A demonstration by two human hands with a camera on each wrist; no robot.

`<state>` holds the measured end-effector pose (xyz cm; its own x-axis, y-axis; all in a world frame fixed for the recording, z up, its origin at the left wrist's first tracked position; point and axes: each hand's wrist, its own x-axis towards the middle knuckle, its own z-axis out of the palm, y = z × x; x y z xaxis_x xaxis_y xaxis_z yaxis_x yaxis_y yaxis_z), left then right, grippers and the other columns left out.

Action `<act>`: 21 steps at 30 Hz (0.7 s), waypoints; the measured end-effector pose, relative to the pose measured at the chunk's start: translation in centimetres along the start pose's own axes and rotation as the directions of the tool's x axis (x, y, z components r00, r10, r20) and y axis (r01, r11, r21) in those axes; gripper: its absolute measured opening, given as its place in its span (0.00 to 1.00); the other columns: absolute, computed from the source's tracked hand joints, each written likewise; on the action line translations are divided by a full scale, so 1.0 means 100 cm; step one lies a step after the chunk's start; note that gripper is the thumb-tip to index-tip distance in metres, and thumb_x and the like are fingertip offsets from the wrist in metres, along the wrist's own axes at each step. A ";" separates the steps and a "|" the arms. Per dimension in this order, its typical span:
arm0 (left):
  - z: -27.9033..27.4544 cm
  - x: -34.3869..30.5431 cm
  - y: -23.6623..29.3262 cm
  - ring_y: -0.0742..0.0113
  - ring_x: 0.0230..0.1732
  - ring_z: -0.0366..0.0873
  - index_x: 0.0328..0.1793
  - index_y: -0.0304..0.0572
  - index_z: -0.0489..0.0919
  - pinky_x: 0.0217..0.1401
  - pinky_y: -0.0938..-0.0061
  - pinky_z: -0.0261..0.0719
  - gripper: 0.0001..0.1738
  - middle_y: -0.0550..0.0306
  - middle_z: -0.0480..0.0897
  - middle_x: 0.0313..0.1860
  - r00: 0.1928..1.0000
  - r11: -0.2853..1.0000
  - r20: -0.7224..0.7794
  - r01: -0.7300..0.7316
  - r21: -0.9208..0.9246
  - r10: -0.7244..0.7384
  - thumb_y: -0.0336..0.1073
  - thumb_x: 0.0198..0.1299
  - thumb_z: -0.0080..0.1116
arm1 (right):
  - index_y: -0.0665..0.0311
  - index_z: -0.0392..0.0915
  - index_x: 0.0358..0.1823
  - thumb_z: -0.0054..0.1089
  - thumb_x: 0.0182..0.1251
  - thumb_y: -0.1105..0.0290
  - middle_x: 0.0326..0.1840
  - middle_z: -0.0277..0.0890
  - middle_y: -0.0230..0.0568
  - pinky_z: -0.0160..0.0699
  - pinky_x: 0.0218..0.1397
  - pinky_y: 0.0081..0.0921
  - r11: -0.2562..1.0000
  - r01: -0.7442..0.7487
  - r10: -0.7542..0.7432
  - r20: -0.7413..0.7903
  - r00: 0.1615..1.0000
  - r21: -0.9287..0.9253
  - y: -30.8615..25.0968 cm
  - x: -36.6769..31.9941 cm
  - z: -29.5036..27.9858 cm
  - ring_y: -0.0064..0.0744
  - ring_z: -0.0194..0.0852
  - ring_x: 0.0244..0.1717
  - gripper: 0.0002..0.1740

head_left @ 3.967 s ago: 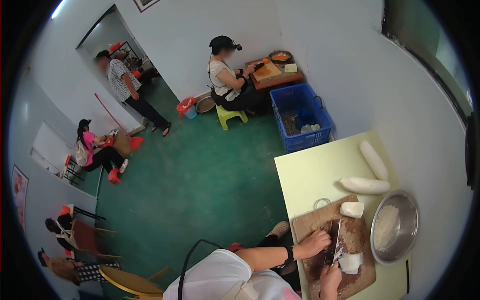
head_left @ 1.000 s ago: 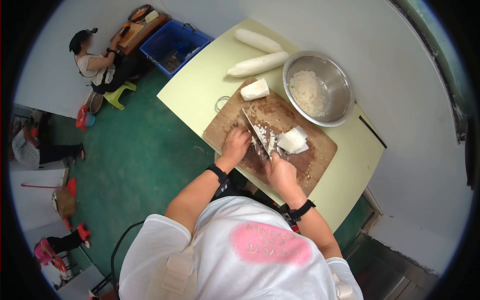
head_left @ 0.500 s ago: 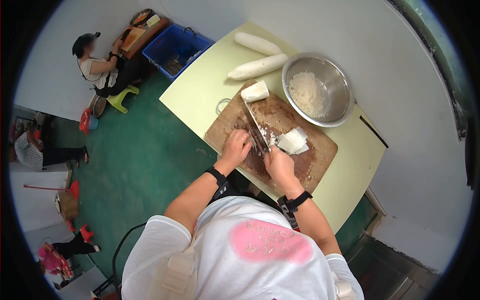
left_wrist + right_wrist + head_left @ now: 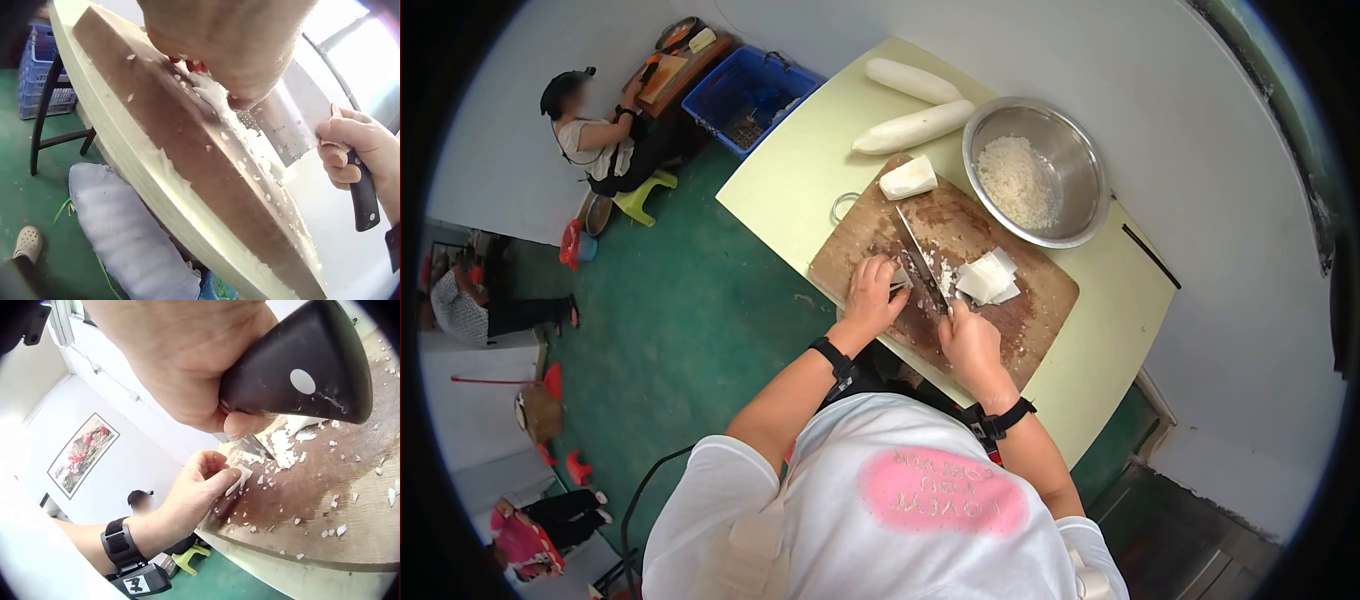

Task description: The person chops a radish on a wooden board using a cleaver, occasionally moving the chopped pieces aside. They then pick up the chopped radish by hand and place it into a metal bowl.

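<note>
My right hand (image 4: 972, 345) grips the black handle (image 4: 287, 369) of a cleaver (image 4: 920, 256), whose wide blade stands edge down over a brown cutting board (image 4: 1040, 310). On the left of the blade, my left hand (image 4: 870, 298) holds a small white radish piece (image 4: 239, 479) against the wood, fingers bent and thumb at its side. Finely chopped radish (image 4: 282, 450) is scattered around the blade. Right of it lies a loose stack of white radish slices (image 4: 988, 277). A thick radish chunk (image 4: 908, 178) rests at the board's far end.
Beyond the board, two whole peeled radishes (image 4: 913, 127) lie on the pale yellow table (image 4: 790, 180). A steel bowl (image 4: 1085, 205) with chopped radish stands at the back right. A blue crate (image 4: 750, 95) and a seated person (image 4: 595, 135) are past the table's far left edge.
Since four seconds ago the head view has swung round to face the board. In the last second the cleaver has shifted slightly right, leaving a gap from the left hand's fingers.
</note>
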<state>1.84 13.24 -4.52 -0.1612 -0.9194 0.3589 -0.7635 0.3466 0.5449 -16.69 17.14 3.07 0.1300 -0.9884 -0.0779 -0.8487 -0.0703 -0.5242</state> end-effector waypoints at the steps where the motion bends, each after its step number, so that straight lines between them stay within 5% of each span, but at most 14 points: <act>1: -0.003 -0.001 -0.001 0.46 0.53 0.70 0.50 0.38 0.73 0.59 0.58 0.68 0.26 0.45 0.73 0.52 1.000 0.998 0.009 -0.009 -0.058 0.010 0.33 0.43 0.70 | 0.66 0.72 0.34 0.54 0.63 0.67 0.21 0.76 0.57 0.76 0.29 0.50 1.000 0.017 -0.017 0.003 1.000 -0.005 0.000 -0.002 0.002 0.58 0.78 0.25 0.09; 8: 0.011 0.000 -0.011 0.47 0.49 0.73 0.43 0.41 0.77 0.49 0.58 0.70 0.22 0.50 0.78 0.47 0.997 0.999 -0.063 -0.032 -0.003 0.032 0.29 0.37 0.69 | 0.63 0.73 0.33 0.55 0.61 0.67 0.20 0.77 0.54 0.76 0.26 0.49 0.996 0.072 -0.073 -0.005 0.997 -0.059 -0.002 -0.006 0.013 0.55 0.78 0.22 0.07; 11: 0.024 0.009 -0.016 0.51 0.29 0.73 0.21 0.42 0.73 0.32 0.57 0.70 0.08 0.51 0.73 0.24 0.968 0.989 -0.205 -0.145 -0.004 0.141 0.30 0.35 0.61 | 0.59 0.75 0.35 0.56 0.59 0.70 0.19 0.75 0.53 0.74 0.27 0.50 0.996 0.031 -0.028 0.028 0.999 -0.088 0.001 -0.005 0.020 0.57 0.77 0.24 0.04; 15: 0.024 0.006 -0.018 0.53 0.34 0.73 0.23 0.42 0.74 0.39 0.61 0.73 0.05 0.53 0.73 0.26 0.975 0.991 -0.178 -0.132 0.004 0.130 0.32 0.38 0.58 | 0.63 0.74 0.37 0.54 0.61 0.71 0.22 0.76 0.55 0.74 0.30 0.51 0.995 0.008 0.002 0.106 0.994 -0.097 -0.004 0.001 0.017 0.58 0.78 0.26 0.05; 18: 0.010 0.001 -0.012 0.53 0.49 0.73 0.38 0.39 0.78 0.55 0.62 0.72 0.10 0.52 0.77 0.45 0.997 0.993 -0.061 -0.051 -0.103 0.045 0.28 0.47 0.60 | 0.65 0.73 0.33 0.54 0.62 0.69 0.21 0.76 0.55 0.75 0.29 0.50 0.989 0.045 -0.028 0.123 0.992 -0.138 -0.001 0.008 0.021 0.58 0.77 0.25 0.06; 21: 0.005 0.003 -0.011 0.53 0.48 0.72 0.36 0.39 0.77 0.53 0.62 0.72 0.06 0.52 0.76 0.40 0.997 0.991 -0.065 -0.049 -0.127 0.041 0.29 0.50 0.59 | 0.66 0.72 0.32 0.55 0.62 0.69 0.21 0.76 0.55 0.75 0.29 0.50 0.987 0.062 -0.044 0.128 0.991 -0.147 -0.006 0.017 0.014 0.60 0.77 0.25 0.07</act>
<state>2.33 12.51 -5.44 -0.1512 -0.8902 0.4298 -0.6690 0.4123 0.6185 -15.25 15.73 2.01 0.2316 -0.9590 -0.1634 -0.9050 -0.1508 -0.3979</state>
